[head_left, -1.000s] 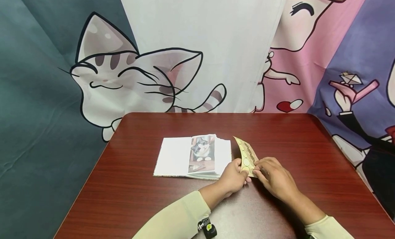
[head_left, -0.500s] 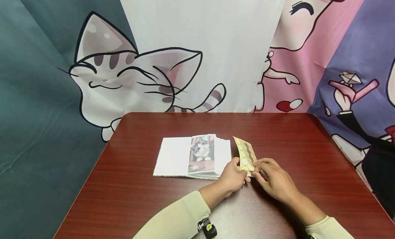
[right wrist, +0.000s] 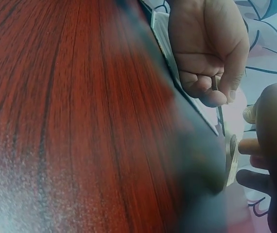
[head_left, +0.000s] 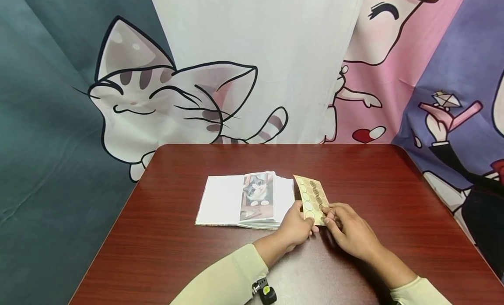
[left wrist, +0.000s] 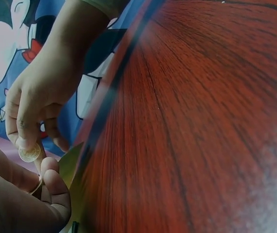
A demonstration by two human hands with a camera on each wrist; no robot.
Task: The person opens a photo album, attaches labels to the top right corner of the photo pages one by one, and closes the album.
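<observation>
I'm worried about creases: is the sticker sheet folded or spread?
Spread. In the head view, the sheet shows its face, with rows of circles, and no fold is visible; the left hand grips its lower end.

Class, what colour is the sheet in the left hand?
The sheet is pale yellow, clearest in the head view.

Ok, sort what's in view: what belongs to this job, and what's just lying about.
Belongs to the job:
yellow paper sticker sheet, held in the left hand
round gold sticker, pinched in the right hand
probably the open white-paged book with a cat picture, beside the sheet

Just around:
shiny brown wood-grain table
cloth backdrop printed with cartoons
</observation>
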